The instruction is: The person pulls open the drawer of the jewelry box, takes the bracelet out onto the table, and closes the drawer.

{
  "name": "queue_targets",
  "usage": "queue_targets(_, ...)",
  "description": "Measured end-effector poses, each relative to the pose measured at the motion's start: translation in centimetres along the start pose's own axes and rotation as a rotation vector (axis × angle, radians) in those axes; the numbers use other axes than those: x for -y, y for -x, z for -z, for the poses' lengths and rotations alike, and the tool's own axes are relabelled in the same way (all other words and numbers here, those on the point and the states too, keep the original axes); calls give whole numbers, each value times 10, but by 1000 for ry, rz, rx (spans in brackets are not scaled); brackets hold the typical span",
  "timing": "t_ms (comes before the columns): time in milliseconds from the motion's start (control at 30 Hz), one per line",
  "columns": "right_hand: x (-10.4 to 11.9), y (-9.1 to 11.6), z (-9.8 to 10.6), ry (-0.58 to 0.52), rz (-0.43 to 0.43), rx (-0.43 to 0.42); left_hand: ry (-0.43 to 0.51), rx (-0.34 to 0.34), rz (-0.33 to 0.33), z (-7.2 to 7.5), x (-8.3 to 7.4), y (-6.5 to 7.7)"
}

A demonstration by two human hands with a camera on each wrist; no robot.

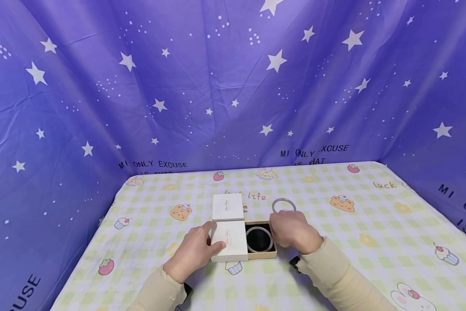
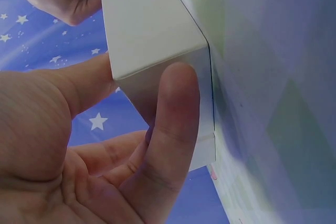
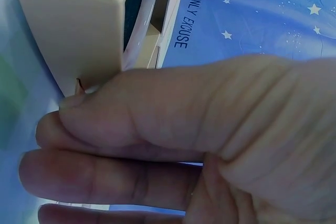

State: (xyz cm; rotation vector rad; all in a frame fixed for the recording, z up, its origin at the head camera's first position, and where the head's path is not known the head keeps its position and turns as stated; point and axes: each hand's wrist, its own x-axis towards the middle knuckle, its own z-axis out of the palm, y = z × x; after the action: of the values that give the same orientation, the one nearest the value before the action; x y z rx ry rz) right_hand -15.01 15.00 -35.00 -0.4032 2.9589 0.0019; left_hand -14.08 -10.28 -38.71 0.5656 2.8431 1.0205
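Note:
My left hand point(image 1: 195, 248) grips the white sleeve of a drawer-style jewellery box point(image 1: 229, 246), thumb on the near side of its top and forefinger at the far left corner. The tan drawer point(image 1: 261, 255) stands partly out of the sleeve's right side. Inside it, a pale bangle point(image 1: 249, 246) lies on a black cushion point(image 1: 259, 239). At the drawer's right end, my right hand point(image 1: 293, 230) pinches a small pull tab point(image 3: 80, 88) between thumb and forefinger. In the right wrist view the other fingers lie below, away from the drawer.
Directly behind the held box is a second white box point(image 1: 227, 206), closed, with a small orange-brown tab point(image 1: 245, 208) on its right. Another bangle point(image 1: 283, 199) lies beyond my right hand, partly hidden by it. A checked cloth point(image 1: 147, 250) covers the table; a purple starry curtain point(image 1: 217, 86) surrounds it.

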Motion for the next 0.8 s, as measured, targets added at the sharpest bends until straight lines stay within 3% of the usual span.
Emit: queue_targets(800,-1,2,2,-13,-17,30,4,11,11,0,1,0)
